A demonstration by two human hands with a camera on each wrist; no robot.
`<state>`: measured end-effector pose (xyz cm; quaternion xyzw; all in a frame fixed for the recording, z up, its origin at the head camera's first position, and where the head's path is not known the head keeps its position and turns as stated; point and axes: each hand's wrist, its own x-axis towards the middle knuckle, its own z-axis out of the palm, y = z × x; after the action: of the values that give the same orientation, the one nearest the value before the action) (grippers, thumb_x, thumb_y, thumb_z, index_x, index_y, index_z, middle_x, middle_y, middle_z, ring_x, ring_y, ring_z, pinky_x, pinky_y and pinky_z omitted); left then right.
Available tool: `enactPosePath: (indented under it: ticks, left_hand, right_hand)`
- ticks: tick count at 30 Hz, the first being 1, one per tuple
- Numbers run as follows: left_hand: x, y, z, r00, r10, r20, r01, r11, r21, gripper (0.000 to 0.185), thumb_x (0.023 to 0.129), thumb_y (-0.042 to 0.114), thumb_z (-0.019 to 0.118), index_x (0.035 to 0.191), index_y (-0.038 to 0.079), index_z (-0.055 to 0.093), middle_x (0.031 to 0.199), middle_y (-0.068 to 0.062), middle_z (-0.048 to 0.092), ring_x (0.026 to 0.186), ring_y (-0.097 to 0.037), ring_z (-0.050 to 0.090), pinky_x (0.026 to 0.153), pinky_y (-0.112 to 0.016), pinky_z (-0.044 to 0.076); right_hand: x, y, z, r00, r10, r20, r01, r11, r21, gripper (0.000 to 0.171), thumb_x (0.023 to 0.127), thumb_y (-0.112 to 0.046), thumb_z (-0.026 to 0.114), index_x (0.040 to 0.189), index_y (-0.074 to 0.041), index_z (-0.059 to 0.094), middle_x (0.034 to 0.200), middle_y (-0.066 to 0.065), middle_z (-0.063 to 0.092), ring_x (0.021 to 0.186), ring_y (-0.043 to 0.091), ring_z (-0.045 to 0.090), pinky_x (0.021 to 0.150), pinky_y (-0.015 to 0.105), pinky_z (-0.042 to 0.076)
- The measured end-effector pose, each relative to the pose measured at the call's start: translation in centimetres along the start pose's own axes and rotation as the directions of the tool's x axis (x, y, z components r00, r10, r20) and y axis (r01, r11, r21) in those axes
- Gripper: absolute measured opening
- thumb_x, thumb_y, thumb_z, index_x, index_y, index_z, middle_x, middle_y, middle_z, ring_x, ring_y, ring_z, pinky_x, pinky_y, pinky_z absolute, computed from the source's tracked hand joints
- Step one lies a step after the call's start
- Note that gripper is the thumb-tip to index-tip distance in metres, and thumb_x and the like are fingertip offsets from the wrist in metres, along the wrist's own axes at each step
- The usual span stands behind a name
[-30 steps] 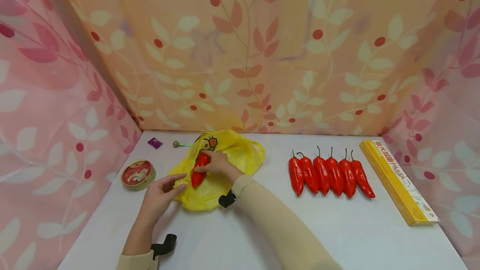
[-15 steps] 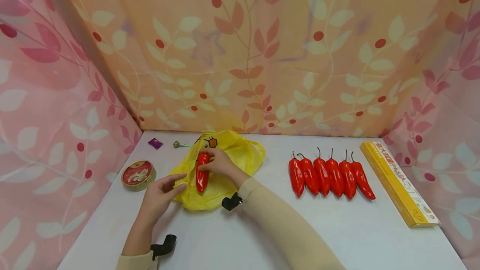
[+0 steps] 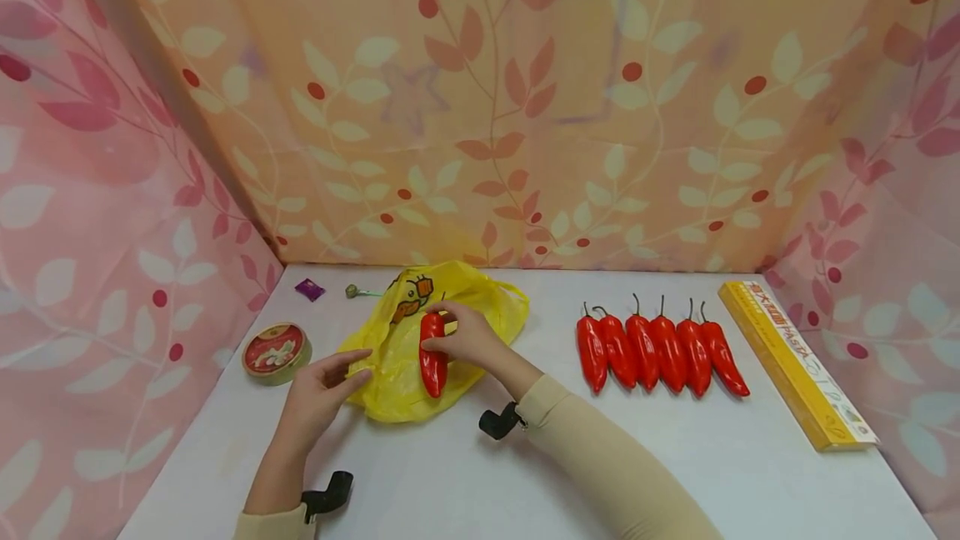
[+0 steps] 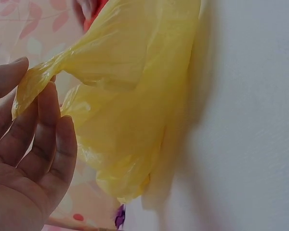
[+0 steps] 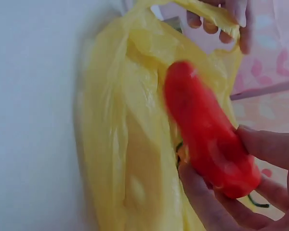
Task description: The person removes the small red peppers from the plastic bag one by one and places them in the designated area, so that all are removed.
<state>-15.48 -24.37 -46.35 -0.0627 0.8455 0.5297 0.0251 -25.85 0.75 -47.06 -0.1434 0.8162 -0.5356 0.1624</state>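
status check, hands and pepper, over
Right hand grips pepper above yellow bag. Left hand pinches bag edge. Six peppers lined up right, path clear.

Left hand (image 3: 318, 394) reaches forward, fingertips pinched together. Right hand (image 3: 467, 338), further in, has its fingers curled in a grip.

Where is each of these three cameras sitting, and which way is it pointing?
Head: worn on the head, looks forward and down at the table; both hands and sleeves show.
Left wrist: on the left wrist; left hand pinches the yellow bag.
Right wrist: on the right wrist; right hand holds the red pepper.
Shared: both wrist views show the bag; the head view shows everything.
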Motion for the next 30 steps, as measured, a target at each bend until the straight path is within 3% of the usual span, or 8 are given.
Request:
enactPosePath:
  ticks: [6,12,19,25,30]
  left_hand:
    - [0.0,0.1,0.0,1.000,0.002,-0.008,-0.002,1.000,0.006,0.047,0.092,0.040,0.074,0.133,0.018,0.068,0.150,-0.010,0.053,0.138,-0.030,0.048,0.114,-0.049,0.041]
    - [0.0,0.3,0.0,1.000,0.017,-0.013,-0.017,1.000,0.004,0.046,0.092,0.040,0.074,0.132,0.018,0.068,0.148,-0.009,0.055,0.137,-0.029,0.049,0.114,-0.050,0.041]
    - [0.0,0.4,0.1,1.000,0.014,-0.007,-0.014,1.000,0.005,0.046,0.092,0.038,0.074,0.132,0.017,0.068,0.148,-0.010,0.054,0.138,-0.030,0.048,0.114,-0.050,0.041]
    - [0.0,0.4,0.2,1.000,0.002,-0.008,-0.002,1.000,0.006,0.045,0.093,0.037,0.074,0.132,0.016,0.068,0.149,-0.011,0.054,0.138,-0.032,0.048,0.113,-0.049,0.041]
    - [0.0,0.4,0.3,1.000,0.005,-0.012,-0.005,1.000,0.005,0.044,0.093,0.036,0.074,0.132,0.016,0.068,0.148,-0.010,0.055,0.137,-0.030,0.049,0.113,-0.048,0.042]
  right_hand:
    - [-2.6,-0.1,-2.2,0.997,-0.072,0.005,0.073,0.993,-0.098,0.057,0.088,-0.032,0.079,0.140,-0.022,0.056,0.129,0.010,0.062,0.110,0.029,0.064,0.072,0.033,0.063]
    - [-5.3,-0.3,-4.6,0.993,-0.112,0.039,0.117,0.981,-0.154,0.050,0.090,-0.034,0.076,0.135,-0.021,0.060,0.127,0.007,0.063,0.105,0.026,0.065,0.072,0.032,0.062]
    - [-7.9,1.0,-7.1,0.997,-0.073,0.022,0.075,0.983,-0.170,0.053,0.085,-0.037,0.081,0.133,-0.024,0.062,0.128,0.005,0.062,0.108,0.026,0.062,0.070,0.033,0.062]
    - [-9.0,2.5,-9.6,0.996,-0.007,-0.091,-0.014,0.974,-0.226,0.057,0.082,-0.034,0.084,0.134,-0.026,0.063,0.126,0.003,0.063,0.111,0.027,0.060,0.070,0.034,0.061]
    - [-9.3,4.1,-12.0,0.977,-0.010,-0.211,-0.075,0.917,-0.391,0.053,0.086,-0.030,0.080,0.136,-0.023,0.062,0.119,0.006,0.064,0.106,0.028,0.060,0.065,0.030,0.059]
